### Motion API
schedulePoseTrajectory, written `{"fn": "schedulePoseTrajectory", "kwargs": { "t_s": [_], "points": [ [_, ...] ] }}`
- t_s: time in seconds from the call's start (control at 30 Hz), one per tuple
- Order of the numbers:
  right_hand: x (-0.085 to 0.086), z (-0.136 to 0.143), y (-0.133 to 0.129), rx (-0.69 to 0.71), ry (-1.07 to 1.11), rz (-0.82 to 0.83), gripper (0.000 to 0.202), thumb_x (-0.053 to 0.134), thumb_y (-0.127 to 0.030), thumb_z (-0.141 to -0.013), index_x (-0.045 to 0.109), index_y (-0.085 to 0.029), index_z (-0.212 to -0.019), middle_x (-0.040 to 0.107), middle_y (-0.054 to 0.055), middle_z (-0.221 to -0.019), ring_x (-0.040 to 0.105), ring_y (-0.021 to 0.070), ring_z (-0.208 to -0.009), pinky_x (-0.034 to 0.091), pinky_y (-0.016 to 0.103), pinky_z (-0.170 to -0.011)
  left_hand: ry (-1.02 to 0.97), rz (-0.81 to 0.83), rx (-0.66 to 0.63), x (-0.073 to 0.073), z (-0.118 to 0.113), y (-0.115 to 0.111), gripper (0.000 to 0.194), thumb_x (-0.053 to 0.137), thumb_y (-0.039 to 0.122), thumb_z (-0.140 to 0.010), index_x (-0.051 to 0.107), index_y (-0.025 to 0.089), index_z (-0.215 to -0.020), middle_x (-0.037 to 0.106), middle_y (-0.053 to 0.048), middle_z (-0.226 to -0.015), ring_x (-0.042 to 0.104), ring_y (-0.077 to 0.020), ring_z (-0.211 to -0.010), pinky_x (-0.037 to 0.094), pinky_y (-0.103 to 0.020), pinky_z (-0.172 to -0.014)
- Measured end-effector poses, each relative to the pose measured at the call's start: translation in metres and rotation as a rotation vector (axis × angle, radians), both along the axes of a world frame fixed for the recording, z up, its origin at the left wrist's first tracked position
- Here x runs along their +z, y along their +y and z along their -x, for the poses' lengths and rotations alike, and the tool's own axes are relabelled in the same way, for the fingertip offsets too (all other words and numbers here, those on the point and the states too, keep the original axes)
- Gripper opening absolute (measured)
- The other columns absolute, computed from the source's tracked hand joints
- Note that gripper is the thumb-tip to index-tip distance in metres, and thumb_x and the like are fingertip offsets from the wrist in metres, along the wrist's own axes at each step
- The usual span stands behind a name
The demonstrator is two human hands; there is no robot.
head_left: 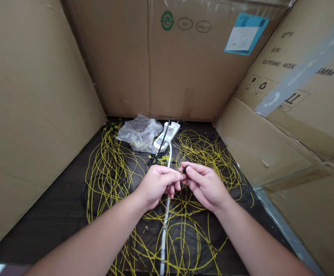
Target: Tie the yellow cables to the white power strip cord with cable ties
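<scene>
Near the middle of the view, my left hand [159, 184] and my right hand [203, 184] meet at the fingertips. My right thumb and fingers pinch a small black piece [185, 170]. The left thumb and forefinger are pressed together beside it; whatever lies between them is too small to name. Thin yellow wires [106, 168] spread in loose loops to the left, to the right and below the hands. A white cable [163, 241] runs under the hands to a white power strip [171, 132].
A crumpled clear plastic bag [140, 132] lies left of the power strip. Small black pieces and yellow bits are scattered in front of it. Cardboard boxes [120, 57] wall in the dark table [54, 214] at the left, back and right.
</scene>
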State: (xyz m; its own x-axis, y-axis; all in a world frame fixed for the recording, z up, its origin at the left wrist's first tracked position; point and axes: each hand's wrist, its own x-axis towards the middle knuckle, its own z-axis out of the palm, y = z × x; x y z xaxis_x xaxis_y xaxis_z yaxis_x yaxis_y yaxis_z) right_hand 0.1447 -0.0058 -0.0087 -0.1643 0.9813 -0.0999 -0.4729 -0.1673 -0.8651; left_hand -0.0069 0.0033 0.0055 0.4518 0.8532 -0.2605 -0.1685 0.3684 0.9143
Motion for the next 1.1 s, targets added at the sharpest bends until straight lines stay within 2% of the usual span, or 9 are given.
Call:
{"fn": "schedulePoseTrajectory", "kwargs": {
  "t_s": [0.2, 0.63, 1.1],
  "points": [
    [-0.0009, 0.0003, 0.0002, -0.008, -0.015, 0.005, 0.019, 0.071, -0.024, -0.07, 0.07, -0.018, -0.089, 0.068, 0.003, -0.076, 0.061, 0.0113, -0.066, 0.052, 0.028, -0.066, 0.022, -0.03, 0.007, 0.0005, -0.0014, -0.0004, 0.019, 0.06, 0.023, -0.071, 0.062, 0.01, -0.057, 0.056, -0.002, -0.052, 0.044, -0.0055, -0.038, 0.038, -0.019, -0.038],
    [-0.0013, 0.0011, 0.0001, -0.003, -0.028, 0.007, 0.02, 0.071, -0.024, -0.07, 0.07, -0.019, -0.09, 0.067, 0.003, -0.078, 0.06, 0.0104, -0.067, 0.051, 0.027, -0.067, 0.037, -0.027, 0.028, -0.0009, -0.0006, -0.0005, 0.019, 0.057, 0.021, -0.071, 0.061, 0.011, -0.055, 0.052, 0.0, -0.046, 0.037, -0.0045, -0.035, 0.03, -0.019, -0.034],
    [-0.0038, 0.0027, -0.0011, -0.046, -0.137, -0.052, 0.021, 0.071, -0.025, -0.07, 0.07, -0.019, -0.09, 0.068, 0.004, -0.079, 0.06, 0.0118, -0.067, 0.051, 0.028, -0.064, 0.077, -0.028, 0.01, -0.0062, -0.0003, 0.0, 0.021, 0.057, 0.025, -0.07, 0.058, 0.013, -0.052, 0.048, 0.002, -0.043, 0.024, -0.0015, -0.031, 0.012, -0.02, -0.034]
  ]
}}
